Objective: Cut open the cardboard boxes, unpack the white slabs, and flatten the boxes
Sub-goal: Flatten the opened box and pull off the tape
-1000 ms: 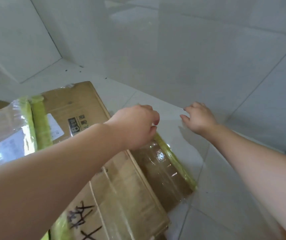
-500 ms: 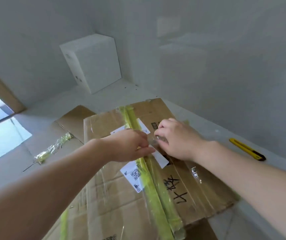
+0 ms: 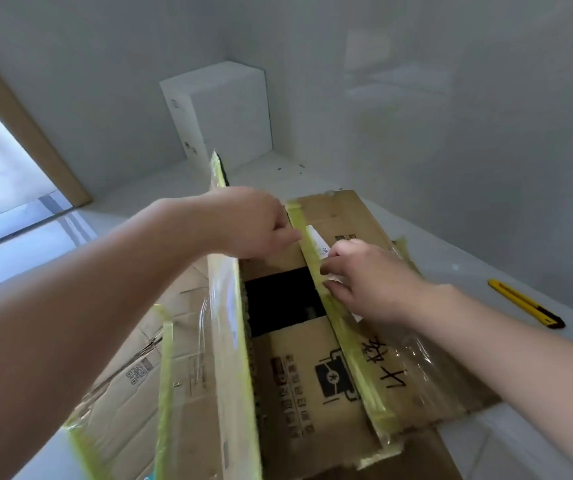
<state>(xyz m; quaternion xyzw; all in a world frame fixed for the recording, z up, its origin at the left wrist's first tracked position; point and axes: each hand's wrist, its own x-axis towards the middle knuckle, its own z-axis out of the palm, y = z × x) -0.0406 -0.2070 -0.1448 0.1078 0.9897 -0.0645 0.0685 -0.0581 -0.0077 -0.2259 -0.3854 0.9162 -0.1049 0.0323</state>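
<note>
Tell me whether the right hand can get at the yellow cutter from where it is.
Probably yes: the yellow cutter lies on bare floor to the right of the right hand, nothing between, though that hand is on the box flap.
</note>
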